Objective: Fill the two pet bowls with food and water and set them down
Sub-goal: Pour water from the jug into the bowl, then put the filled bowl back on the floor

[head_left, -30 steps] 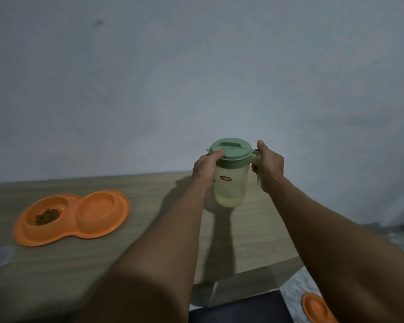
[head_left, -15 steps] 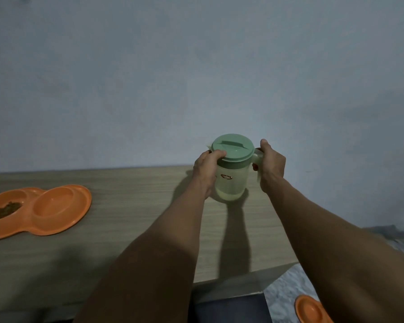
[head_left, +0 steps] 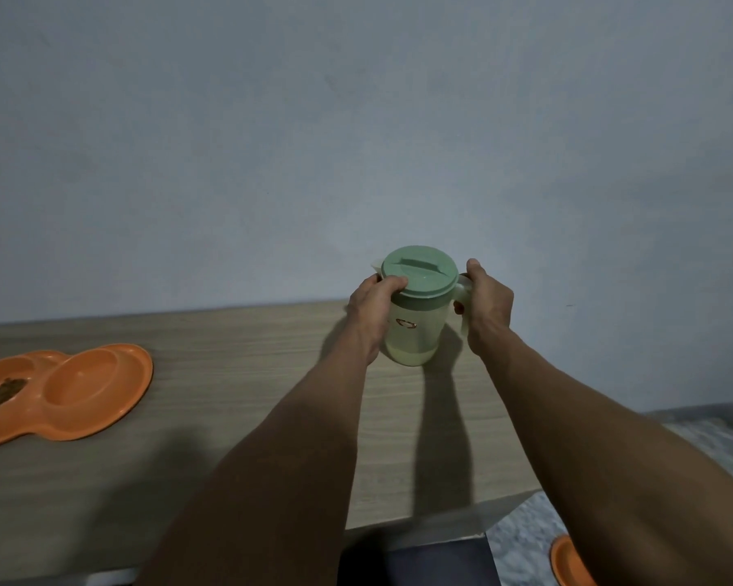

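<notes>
A pale translucent jug (head_left: 413, 332) with a green lid (head_left: 419, 270) stands upright on the wooden table (head_left: 238, 437), close to the wall, with a little liquid at its bottom. My right hand (head_left: 485, 306) grips its handle. My left hand (head_left: 375, 308) holds the jug's left side, fingertips curled at the lid's rim. An orange double pet bowl (head_left: 73, 395) lies at the table's left; its left well holds brown kibble (head_left: 1, 393), its right well looks dry.
A plain grey wall rises right behind the table. The table's right corner ends near my right forearm, with speckled floor beyond. Another orange dish (head_left: 568, 562) lies on the floor at the bottom right. A dark object sits below the table's front edge.
The jug has come down a little and now stands on the table; both hands kept their hold. The view has shifted, so the orange bowl sits further left in frame.
</notes>
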Available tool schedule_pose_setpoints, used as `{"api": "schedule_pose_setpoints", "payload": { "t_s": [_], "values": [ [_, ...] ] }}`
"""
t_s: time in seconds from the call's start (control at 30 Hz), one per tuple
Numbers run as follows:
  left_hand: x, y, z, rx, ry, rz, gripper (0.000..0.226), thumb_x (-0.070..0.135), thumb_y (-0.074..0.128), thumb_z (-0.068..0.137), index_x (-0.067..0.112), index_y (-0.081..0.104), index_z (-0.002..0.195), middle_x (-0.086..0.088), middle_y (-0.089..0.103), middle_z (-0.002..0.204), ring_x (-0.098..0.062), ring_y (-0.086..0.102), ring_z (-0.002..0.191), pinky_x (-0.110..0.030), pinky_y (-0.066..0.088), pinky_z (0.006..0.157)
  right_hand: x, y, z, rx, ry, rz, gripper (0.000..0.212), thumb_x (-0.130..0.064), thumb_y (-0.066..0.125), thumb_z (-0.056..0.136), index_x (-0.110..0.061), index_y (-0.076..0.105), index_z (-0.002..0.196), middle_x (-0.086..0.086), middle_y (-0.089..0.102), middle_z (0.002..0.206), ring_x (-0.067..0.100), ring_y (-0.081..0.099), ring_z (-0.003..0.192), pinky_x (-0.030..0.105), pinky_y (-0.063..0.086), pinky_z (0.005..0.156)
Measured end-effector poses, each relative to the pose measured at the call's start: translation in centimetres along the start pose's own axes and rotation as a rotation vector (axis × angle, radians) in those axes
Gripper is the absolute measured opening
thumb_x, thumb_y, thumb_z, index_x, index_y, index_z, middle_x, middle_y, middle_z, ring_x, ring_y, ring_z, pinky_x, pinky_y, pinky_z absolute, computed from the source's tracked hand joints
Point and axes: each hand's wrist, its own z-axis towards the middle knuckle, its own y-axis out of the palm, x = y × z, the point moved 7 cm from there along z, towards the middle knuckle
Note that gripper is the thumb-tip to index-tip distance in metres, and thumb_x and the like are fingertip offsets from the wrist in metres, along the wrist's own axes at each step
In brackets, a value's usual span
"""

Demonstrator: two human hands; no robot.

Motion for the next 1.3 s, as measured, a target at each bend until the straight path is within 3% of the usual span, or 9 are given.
{"api": "schedule_pose_setpoints", "payload": {
  "t_s": [0.3, 0.47, 0.57, 0.73, 0.83, 0.9, 0.97, 1.17, 1.3],
  "values": [
    [-0.4, 0.3, 1.0, 0.001, 0.004, 0.025, 0.025, 0.028, 0.058, 0.089, 0.025, 0.062, 0.113, 0.01, 0.063, 0.098, -0.006, 0.056, 0.089, -0.031, 0.043, 0.074, 0.0, -0.1, 0.5, 0.043, -0.045, -0.083, 0.042, -0.038, 0.061, 0.087, 0.002, 0.066, 0.078, 0.007, 0.061, 0.073, 0.021, 0.053, 0.064, 0.033, 0.045, 0.065],
    [0.4, 0.3, 0.2, 0.001, 0.021, 0.078, 0.038, 0.033, 0.061, 0.08, 0.024, 0.064, 0.117, 0.004, 0.068, 0.114, -0.016, 0.064, 0.1, -0.032, 0.049, 0.074, -1.5, -0.7, 0.5, 0.064, -0.167, -0.302, 0.043, -0.046, 0.058, 0.089, -0.005, 0.072, 0.085, 0.01, 0.067, 0.078, 0.023, 0.057, 0.077, 0.035, 0.049, 0.077],
    [1.0, -0.6, -0.5, 0.044, 0.028, 0.149, 0.068, 0.044, 0.063, 0.075, 0.019, 0.051, 0.137, 0.0, 0.055, 0.138, -0.021, 0.055, 0.121, -0.038, 0.048, 0.089, -4.1, -1.3, -0.5, 0.167, -0.296, -0.405, 0.039, -0.047, 0.055, 0.09, -0.011, 0.07, 0.082, 0.003, 0.069, 0.08, 0.023, 0.064, 0.082, 0.036, 0.051, 0.08],
    [3.7, -3.9, -2.1, 0.176, 0.103, 0.21, 0.062, 0.037, 0.058, 0.09, 0.018, 0.041, 0.146, 0.001, 0.042, 0.15, -0.023, 0.041, 0.135, -0.044, 0.037, 0.11, -9.2, 0.9, -3.9, 0.188, -0.477, -0.405, 0.039, -0.04, 0.055, 0.091, -0.005, 0.068, 0.079, 0.006, 0.071, 0.08, 0.022, 0.061, 0.073, 0.032, 0.047, 0.072],
    [5.6, -5.6, -3.4, 0.203, 0.138, 0.231, 0.053, 0.036, 0.056, 0.089, 0.02, 0.05, 0.139, 0.003, 0.049, 0.142, -0.023, 0.046, 0.128, -0.044, 0.04, 0.107, -10.5, 3.7, -6.3, 0.134, -0.524, -0.395, 0.038, -0.038, 0.055, 0.092, -0.005, 0.067, 0.076, 0.006, 0.071, 0.078, 0.022, 0.062, 0.072, 0.034, 0.051, 0.073],
    [7.2, -7.5, -4.4, 0.223, 0.177, 0.229, 0.027, 0.034, 0.056, 0.087, 0.023, 0.063, 0.111, 0.004, 0.057, 0.112, -0.024, 0.051, 0.102, -0.035, 0.044, 0.092, -10.3, 6.3, -8.2, 0.085, -0.536, -0.382, 0.038, -0.037, 0.055, 0.092, -0.005, 0.065, 0.074, 0.007, 0.07, 0.077, 0.025, 0.063, 0.073, 0.038, 0.052, 0.075],
    [8.5, -10.0, -5.4, 0.263, 0.202, 0.226, 0.008, 0.031, 0.055, 0.086, 0.025, 0.05, 0.083, 0.003, 0.043, 0.086, -0.022, 0.037, 0.079, -0.032, 0.033, 0.074, -9.9, 8.9, -10.3, 0.048, -0.536, -0.377, 0.038, -0.038, 0.055, 0.09, -0.006, 0.063, 0.071, 0.008, 0.07, 0.076, 0.026, 0.064, 0.074, 0.038, 0.052, 0.074],
    [11.1, -20.8, -8.5, 0.377, 0.205, 0.195, 0.015, 0.029, 0.053, 0.089, 0.026, 0.049, 0.075, 0.01, 0.041, 0.075, -0.021, 0.037, 0.082, -0.031, 0.034, 0.074, -6.1, 17.7, -16.9, -0.119, -0.495, -0.436, 0.039, -0.039, 0.054, 0.089, -0.006, 0.058, 0.067, 0.008, 0.071, 0.077, 0.029, 0.063, 0.075, 0.033, 0.049, 0.071],
    [12.0, -28.1, -9.9, 0.459, 0.232, 0.221, 0.034, 0.027, 0.051, 0.092, 0.026, 0.035, 0.062, 0.01, 0.033, 0.067, -0.018, 0.033, 0.085, -0.025, 0.028, 0.059, -2.9, 22.8, -20.5, -0.206, -0.458, -0.473, 0.036, -0.038, 0.055, 0.09, -0.013, 0.057, 0.064, 0.003, 0.064, 0.068, 0.024, 0.059, 0.07, 0.031, 0.045, 0.07]
  ]
}}
